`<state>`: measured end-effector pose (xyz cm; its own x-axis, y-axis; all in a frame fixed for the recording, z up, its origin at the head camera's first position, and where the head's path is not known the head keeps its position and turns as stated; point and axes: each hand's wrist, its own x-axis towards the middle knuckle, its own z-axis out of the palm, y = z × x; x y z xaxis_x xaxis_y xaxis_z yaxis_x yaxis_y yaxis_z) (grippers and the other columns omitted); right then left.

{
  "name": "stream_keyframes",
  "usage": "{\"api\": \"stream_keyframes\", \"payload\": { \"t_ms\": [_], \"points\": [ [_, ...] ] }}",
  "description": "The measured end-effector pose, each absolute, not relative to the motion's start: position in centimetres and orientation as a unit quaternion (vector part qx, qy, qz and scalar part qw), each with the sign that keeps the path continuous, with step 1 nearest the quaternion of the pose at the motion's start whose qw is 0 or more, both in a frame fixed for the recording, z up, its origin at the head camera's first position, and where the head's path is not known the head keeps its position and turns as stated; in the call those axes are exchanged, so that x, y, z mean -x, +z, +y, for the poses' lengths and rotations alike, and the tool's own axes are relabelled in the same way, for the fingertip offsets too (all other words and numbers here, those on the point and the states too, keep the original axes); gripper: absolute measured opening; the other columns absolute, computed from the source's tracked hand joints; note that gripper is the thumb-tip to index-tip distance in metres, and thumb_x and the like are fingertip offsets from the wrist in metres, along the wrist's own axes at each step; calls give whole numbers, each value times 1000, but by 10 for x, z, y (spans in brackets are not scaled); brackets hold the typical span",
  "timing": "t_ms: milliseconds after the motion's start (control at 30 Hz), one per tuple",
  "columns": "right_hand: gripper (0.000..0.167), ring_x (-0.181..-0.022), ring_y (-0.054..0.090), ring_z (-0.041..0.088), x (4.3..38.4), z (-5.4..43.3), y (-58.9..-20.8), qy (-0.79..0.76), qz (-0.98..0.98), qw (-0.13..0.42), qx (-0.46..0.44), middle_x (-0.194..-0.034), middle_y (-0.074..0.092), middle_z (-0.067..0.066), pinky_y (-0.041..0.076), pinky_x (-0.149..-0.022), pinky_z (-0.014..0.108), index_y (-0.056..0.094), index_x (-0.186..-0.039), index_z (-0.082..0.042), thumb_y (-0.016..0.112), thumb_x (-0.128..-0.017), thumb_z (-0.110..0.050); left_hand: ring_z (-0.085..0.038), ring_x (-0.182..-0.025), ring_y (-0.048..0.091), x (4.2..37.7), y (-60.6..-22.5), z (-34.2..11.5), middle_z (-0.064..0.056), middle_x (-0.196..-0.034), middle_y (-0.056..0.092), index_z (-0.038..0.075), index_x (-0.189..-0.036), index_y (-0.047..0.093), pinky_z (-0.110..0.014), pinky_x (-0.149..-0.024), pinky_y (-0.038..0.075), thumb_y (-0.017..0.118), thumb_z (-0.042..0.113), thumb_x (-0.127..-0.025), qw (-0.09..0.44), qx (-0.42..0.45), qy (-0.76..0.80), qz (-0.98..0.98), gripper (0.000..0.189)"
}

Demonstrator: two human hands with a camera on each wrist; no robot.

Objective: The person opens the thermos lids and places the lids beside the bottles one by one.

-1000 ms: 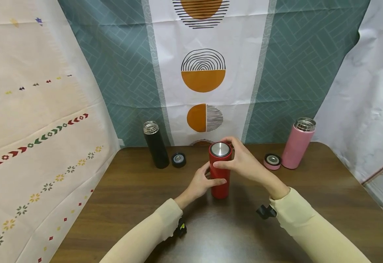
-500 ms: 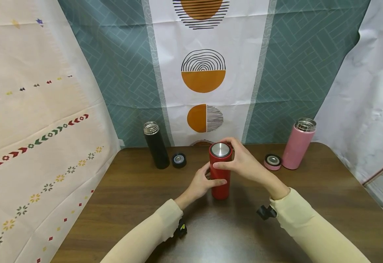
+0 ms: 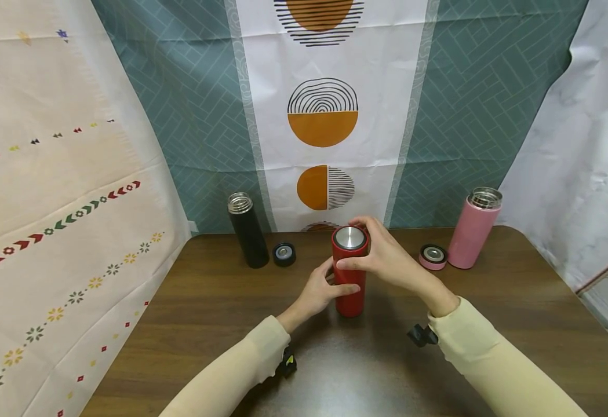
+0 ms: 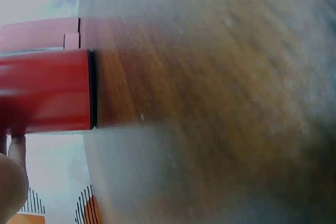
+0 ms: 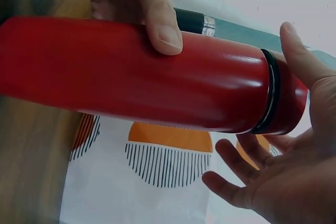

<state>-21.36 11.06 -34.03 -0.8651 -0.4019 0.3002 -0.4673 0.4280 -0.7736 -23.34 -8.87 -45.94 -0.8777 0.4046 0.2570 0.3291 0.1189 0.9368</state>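
Note:
A red thermos stands upright on the table, its lid on top with a silver disc. My left hand grips the body from the left, thumb across the near side. At the top, my right hand holds the red lid between thumb and fingers. A black ring shows at the seam between lid and body in the right wrist view. The left wrist view shows the base of the thermos and some fingertips beneath it.
At the back left stands a lidless black thermos, its black lid beside it. A lidless pink thermos stands back right, with its pink lid to its left. Cloth hangs behind the wooden table.
My right thumb has slid slightly left and down on the red lid. My left hand and the thermos stay in place.

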Motion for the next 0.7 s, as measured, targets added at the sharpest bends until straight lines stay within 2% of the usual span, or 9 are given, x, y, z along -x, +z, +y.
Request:
{"api": "stream_keyframes", "payload": {
  "t_ms": [167,333,500,700],
  "points": [
    [77,-121,55,29,215,111,-339,455,-850,42,-262,-134,51,12,49,-104,50,46,-140,-7,90,-83,-32,-21,-128,61,233,-459,-89,0,-143,61,22,-151,50,-43,-105,52,81,35,-91,31,-246,616,747,69],
    [68,-123,53,30,221,118,-336,470,-831,14,-297,-137,53,11,46,-105,54,51,-144,-9,86,-87,-25,-21,-127,62,234,-460,-89,-1,-141,63,19,-150,52,-43,-105,52,81,34,-90,29,-250,617,746,68],
    [68,-125,51,31,223,125,-331,492,-811,-17,-316,-139,55,9,47,-104,53,49,-149,-12,83,-90,-22,-20,-127,62,234,-460,-89,0,-139,63,19,-148,52,-43,-106,52,80,34,-91,26,-253,614,747,66],
    [69,-122,53,30,219,124,-326,513,-804,-25,-299,-136,57,9,50,-100,48,49,-148,-14,83,-89,-24,-20,-127,62,234,-459,-89,0,-140,63,19,-149,52,-44,-106,51,80,33,-91,28,-249,611,751,65]
  ]
}}
